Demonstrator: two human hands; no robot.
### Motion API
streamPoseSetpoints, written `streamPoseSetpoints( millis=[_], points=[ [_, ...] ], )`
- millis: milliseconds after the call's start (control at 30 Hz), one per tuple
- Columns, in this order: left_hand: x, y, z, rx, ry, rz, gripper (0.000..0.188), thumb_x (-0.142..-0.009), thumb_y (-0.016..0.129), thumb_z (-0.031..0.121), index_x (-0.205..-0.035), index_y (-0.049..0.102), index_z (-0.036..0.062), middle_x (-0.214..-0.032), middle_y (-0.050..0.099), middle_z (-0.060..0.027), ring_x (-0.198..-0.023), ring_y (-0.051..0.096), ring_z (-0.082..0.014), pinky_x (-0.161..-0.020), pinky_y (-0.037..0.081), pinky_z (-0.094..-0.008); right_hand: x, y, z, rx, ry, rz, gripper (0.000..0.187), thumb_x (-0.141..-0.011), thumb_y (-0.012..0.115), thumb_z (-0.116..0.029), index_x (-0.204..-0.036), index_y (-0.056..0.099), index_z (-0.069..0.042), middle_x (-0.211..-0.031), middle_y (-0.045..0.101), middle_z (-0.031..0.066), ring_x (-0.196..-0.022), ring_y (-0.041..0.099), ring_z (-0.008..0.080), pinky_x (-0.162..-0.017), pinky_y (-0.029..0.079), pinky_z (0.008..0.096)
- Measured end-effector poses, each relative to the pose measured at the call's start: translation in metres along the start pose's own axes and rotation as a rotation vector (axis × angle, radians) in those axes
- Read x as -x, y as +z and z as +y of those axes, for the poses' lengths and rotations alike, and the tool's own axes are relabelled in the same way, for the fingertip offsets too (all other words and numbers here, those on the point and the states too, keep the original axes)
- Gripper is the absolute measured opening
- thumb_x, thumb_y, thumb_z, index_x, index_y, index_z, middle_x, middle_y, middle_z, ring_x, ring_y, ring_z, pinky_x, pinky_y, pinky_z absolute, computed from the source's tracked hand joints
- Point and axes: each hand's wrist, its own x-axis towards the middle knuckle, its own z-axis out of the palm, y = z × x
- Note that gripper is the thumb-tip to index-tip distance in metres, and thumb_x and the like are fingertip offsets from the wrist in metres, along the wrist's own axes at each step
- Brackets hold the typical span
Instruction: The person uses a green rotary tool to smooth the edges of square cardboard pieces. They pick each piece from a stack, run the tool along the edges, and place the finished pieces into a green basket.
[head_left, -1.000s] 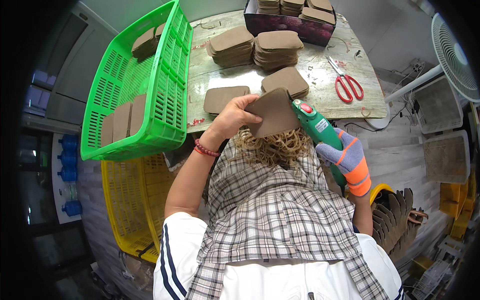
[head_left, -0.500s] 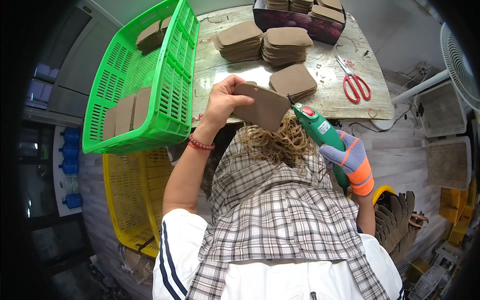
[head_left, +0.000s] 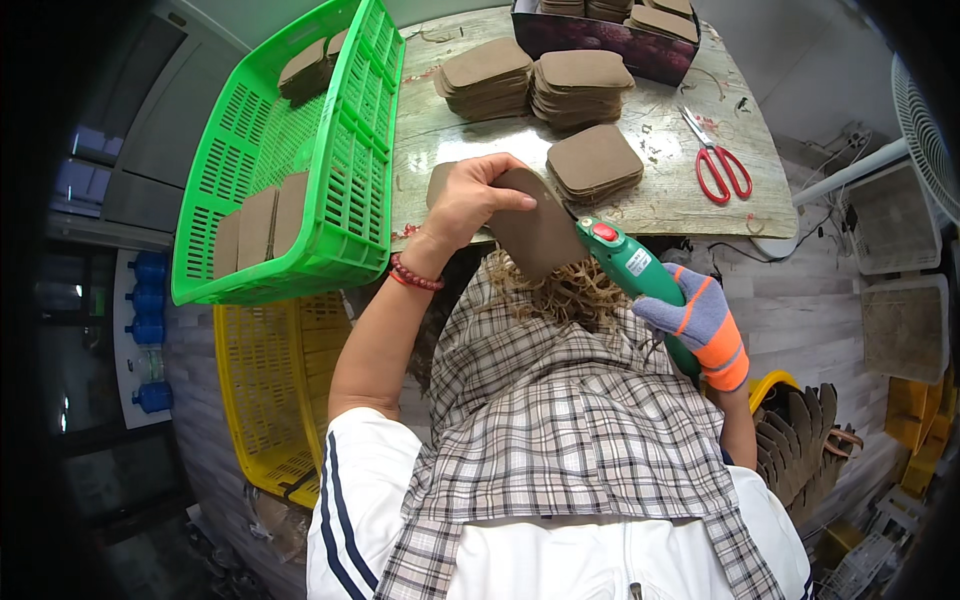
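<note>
One brown piece (head_left: 536, 235), held at the table's (head_left: 465, 140) near edge, is pinched in the left hand (head_left: 478, 200); the gloved right hand (head_left: 700, 322) grips one green power tool (head_left: 632, 264). Farther onto the table: two tall stacks (head_left: 583, 85), one pair of scissors (head_left: 711, 148).

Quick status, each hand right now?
Left hand: closed, thumb and fingers pinching a flat brown piece.
Right hand: closed around a green handheld tool.

Pale table (head_left: 660, 215), stacked brown pads (head_left: 596, 160), scissors (head_left: 707, 146)
</note>
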Motion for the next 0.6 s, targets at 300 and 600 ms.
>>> streamPoseSetpoints(
  millis=[300, 600],
  points=[
    [-0.001, 0.025, 0.006, -0.123, -0.117, -0.235, 0.045, -0.068, 0.069, -0.010, -0.110, 0.057, 0.0021, -0.081, 0.061, 0.0002, -0.074, 0.058, -0.0067, -0.070, 0.046, -0.0201, -0.006, 0.004, -0.003, 0.047, -0.051, -0.010, 0.041, -0.076, 0.076, -0.021, -0.107, 0.061, 0.001, -0.079, 0.064, 0.0006, -0.068, 0.055, 0.0036, -0.060, 0.046, 0.0199],
    [0.008, -0.051, -0.024, 0.041, 0.062, 0.364, 0.035, -0.082, 0.055, -0.008, -0.116, 0.055, 0.0002, -0.102, 0.064, -0.0083, -0.090, 0.061, -0.0154, -0.085, 0.051, -0.0274, -0.005, -0.003, 0.012, -0.113, -0.084, 0.093, 0.040, -0.077, 0.075, -0.019, -0.107, 0.059, 0.001, -0.073, 0.062, 0.0006, -0.057, 0.053, 0.0044, -0.050, 0.043, 0.0197]
  ],
)
